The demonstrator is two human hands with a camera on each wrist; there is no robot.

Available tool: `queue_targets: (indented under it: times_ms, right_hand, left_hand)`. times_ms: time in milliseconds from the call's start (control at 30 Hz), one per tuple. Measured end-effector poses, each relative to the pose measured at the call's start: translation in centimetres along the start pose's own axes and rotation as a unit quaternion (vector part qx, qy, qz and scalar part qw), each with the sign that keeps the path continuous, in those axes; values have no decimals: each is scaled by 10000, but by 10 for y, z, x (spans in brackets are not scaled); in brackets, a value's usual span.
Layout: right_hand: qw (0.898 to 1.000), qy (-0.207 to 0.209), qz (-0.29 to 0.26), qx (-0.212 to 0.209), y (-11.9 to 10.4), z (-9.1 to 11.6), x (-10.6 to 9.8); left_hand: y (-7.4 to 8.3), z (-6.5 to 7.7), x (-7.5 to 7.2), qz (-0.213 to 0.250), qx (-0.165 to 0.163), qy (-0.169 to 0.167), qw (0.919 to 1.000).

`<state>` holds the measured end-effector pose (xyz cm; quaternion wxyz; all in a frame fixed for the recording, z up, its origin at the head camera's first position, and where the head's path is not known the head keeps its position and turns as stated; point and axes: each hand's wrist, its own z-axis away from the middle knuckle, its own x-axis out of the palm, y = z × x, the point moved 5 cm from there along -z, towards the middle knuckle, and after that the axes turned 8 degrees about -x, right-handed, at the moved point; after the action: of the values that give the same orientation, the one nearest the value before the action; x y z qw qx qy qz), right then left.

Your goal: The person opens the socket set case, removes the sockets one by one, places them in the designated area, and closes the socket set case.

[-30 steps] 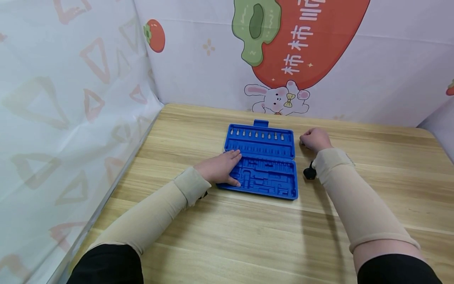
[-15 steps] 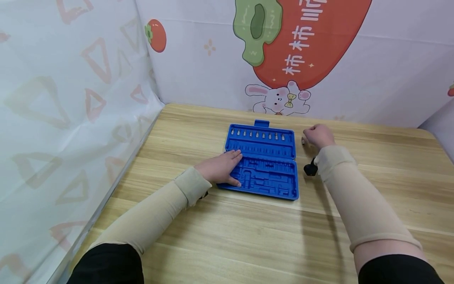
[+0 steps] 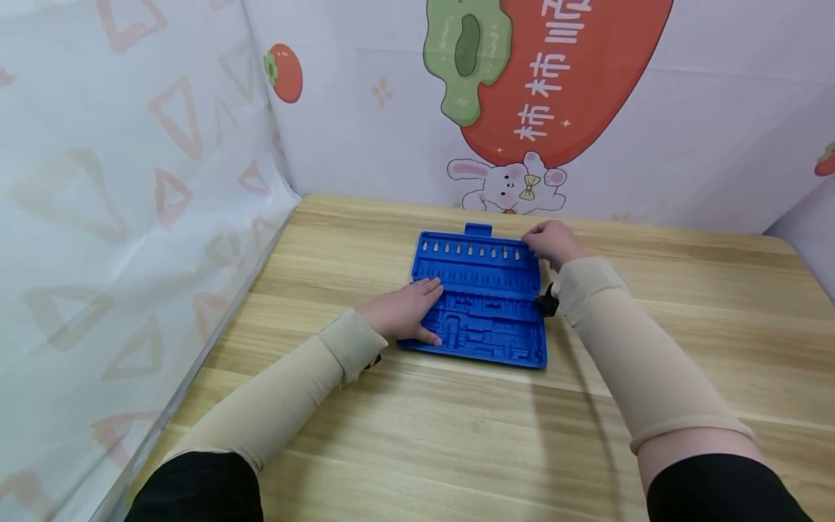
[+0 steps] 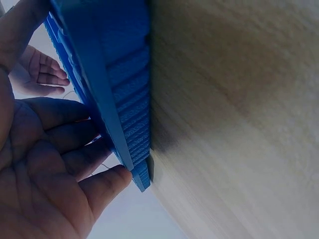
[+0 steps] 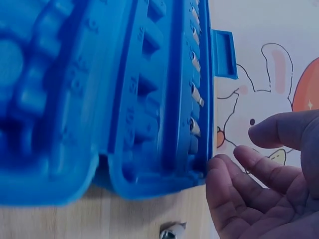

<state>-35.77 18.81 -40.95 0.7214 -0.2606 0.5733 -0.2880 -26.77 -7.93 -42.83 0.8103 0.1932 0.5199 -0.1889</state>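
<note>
A blue plastic bit case point(image 3: 485, 328) lies unfolded on the wooden table point(image 3: 417, 420). Along the far part of its lid runs a row of small silver screwdriver bits point(image 3: 470, 250). My left hand point(image 3: 402, 308) rests on the case's left edge, fingers spread over it. The left wrist view shows those fingers along the blue side wall point(image 4: 119, 94). My right hand point(image 3: 553, 241) is at the lid's far right corner, fingers loosely bent, thumb apart from them. In the right wrist view its fingertips point(image 5: 218, 167) are right at the corner, with nothing seen between thumb and fingers.
A small metal piece point(image 5: 172, 231) lies on the table right of the case. The case's latch tab point(image 3: 478, 230) sticks out at the back. Behind the table hangs a white printed cloth point(image 3: 365, 145); another cloth point(image 3: 130, 254) borders the left.
My right hand first drew back rightward, leaving a small metal piece in view on the table, then moved left to the lid's corner. My left hand has stayed on the case.
</note>
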Motion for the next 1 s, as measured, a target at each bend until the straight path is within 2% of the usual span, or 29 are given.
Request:
queue_targets:
  times_ms: [133, 367, 600, 833, 1000]
  right_hand:
    - [9997, -157, -64, 149, 1, -2, 5]
    - [9990, -184, -337, 216, 0, -4, 4]
    - [9994, -292, -72, 149, -1, -6, 6]
    - [9976, -405, 568, 15, -7, -8, 10]
    - [9969, -363, 692, -26, -10, -7, 10]
  left_hand:
    - [0, 0, 2, 30, 13, -3, 10000]
    - [-1, -2, 3, -27, -6, 48, 10000]
    - [-2, -2, 2, -3, 10, 49, 10000]
    - [-2, -1, 3, -45, 9, 31, 10000]
    - [-1, -2, 2, -42, 17, -3, 10000]
